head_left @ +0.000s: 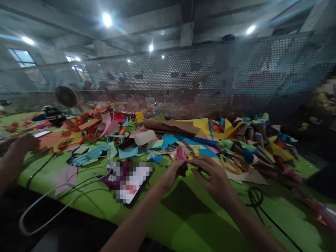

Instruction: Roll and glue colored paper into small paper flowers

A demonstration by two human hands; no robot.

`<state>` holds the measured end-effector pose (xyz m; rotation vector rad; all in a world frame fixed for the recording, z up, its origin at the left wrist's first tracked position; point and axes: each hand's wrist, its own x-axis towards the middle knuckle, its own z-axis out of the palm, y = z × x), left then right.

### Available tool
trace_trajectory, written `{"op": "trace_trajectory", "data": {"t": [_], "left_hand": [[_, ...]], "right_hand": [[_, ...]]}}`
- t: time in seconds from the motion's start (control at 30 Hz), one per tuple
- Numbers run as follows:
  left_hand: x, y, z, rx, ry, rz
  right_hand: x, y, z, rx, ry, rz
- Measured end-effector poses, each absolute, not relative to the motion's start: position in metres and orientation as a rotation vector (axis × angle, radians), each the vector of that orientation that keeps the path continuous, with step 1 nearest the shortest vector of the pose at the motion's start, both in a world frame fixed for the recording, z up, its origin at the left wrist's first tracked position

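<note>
My left hand is closed around a small pink crumpled paper piece, gathered like a flower, just above the green table. Its upper end sticks out over the fingers; the lower part is hidden. From the other side my right hand reaches in, its thumb and forefinger apart and the forefinger tip close to the left fingers. Whether that tip touches the pink paper I cannot tell. Beyond the right hand lie scissors with yellow handles and a red looped handle.
A phone and a looping white cable lie to the left. Colored paper scraps, a pale roll and brown sheets cover the back. Wrapped bundles stand right. Another person's hand is at far left.
</note>
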<state>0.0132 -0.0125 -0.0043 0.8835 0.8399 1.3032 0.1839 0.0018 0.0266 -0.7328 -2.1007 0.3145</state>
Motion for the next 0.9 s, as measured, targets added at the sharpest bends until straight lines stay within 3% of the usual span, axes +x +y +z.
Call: {"op": "trace_trajectory", "data": {"t": [0.9], "left_hand": [[0.010,-0.009,-0.015,0.992,0.879,1.350]], "right_hand": [[0.184,0.008,0.020,-0.733,-2.108,0.235]]}}
